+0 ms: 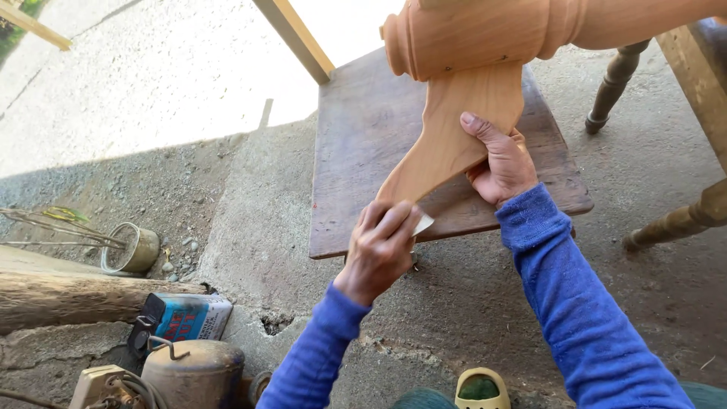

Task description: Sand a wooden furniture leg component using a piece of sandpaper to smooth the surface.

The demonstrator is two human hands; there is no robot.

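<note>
Pale carved wooden furniture leg (454,136), curved and flat-sided, hangs over a dark worn wooden desk (363,144). Right hand (501,163), grip clamped on the leg's edge. Left hand (381,244), grip closed, presses a small white sandpaper scrap (422,223) to the leg's tip. Rectangular blue-labelled can (182,318) lies on the concrete floor (257,227), well apart.
</note>
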